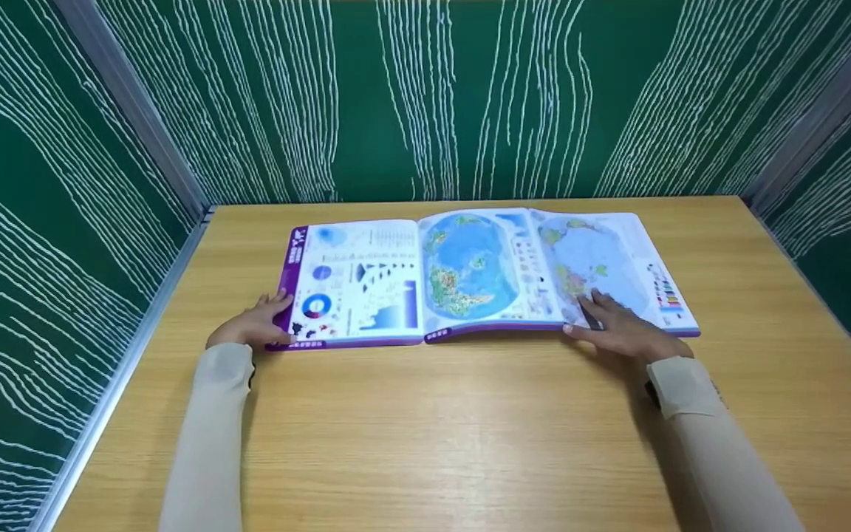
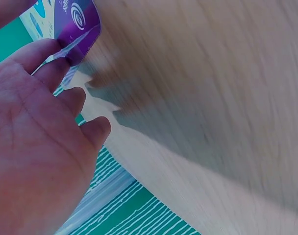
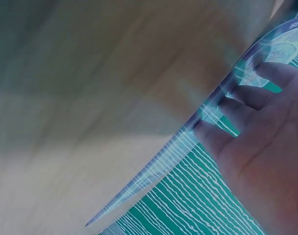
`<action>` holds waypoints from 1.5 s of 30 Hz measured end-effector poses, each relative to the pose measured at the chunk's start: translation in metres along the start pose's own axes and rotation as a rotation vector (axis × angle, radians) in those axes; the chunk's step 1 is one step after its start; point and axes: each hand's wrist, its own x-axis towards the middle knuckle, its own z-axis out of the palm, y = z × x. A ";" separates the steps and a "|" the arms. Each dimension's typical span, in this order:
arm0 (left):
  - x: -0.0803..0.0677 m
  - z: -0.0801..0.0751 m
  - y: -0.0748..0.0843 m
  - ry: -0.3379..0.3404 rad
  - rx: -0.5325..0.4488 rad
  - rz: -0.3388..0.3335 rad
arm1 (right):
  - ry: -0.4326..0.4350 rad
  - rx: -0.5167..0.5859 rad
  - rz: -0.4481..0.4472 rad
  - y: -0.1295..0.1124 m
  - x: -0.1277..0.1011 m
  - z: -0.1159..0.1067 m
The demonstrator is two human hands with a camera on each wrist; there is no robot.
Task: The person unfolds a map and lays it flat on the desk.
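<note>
- Nearest the head camera lay the bare front stretch of the wooden table (image 1: 470, 443), with two pale sleeves reaching forward across it – the left sleeve (image 1: 207, 436) and the right sleeve (image 1: 721, 443).
- At the left, the left hand (image 1: 254, 325) rested at the near left corner of the open atlas (image 1: 425, 277), its fingers fairly straight and a little spread; their tips touched the purple edge of the left page.
- The left wrist view showed the same: the fingertips (image 2: 65, 63) met the purple corner of the atlas (image 2: 78, 24) just above the table (image 2: 212, 122), with the palm (image 2: 31, 147) open. Whether the thumb gripped the page could not be told.
- In the middle, the atlas lay open and flat on the far half of the table, charts on the left page and a round map on the centre page.
- At the right, a folded-out map leaf extended the atlas – the right hand (image 1: 621, 329) lay flat on its near edge, fingers extended and slightly apart.
- The right wrist view was blurred; the fingers (image 3: 247, 98) touched the leaf's thin edge (image 3: 188, 142).
- Green walls with white wavy lines (image 1: 425, 96) enclosed the table on three sides.
</note>
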 end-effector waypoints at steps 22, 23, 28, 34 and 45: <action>-0.002 -0.007 -0.008 -0.003 -0.085 -0.043 | 0.045 -0.084 -0.040 -0.004 -0.006 0.006; -0.001 -0.007 -0.009 -0.005 -0.085 -0.050 | 0.044 -0.086 -0.038 -0.004 -0.007 0.006; 0.002 -0.009 -0.011 -0.016 -0.079 -0.067 | 0.043 -0.097 -0.036 -0.005 -0.009 0.007; 0.000 -0.008 -0.010 -0.016 -0.033 -0.070 | 0.038 -0.113 -0.034 -0.005 -0.009 0.007; -0.006 -0.004 -0.007 0.010 0.034 -0.005 | 0.044 -0.108 -0.046 -0.002 -0.010 0.009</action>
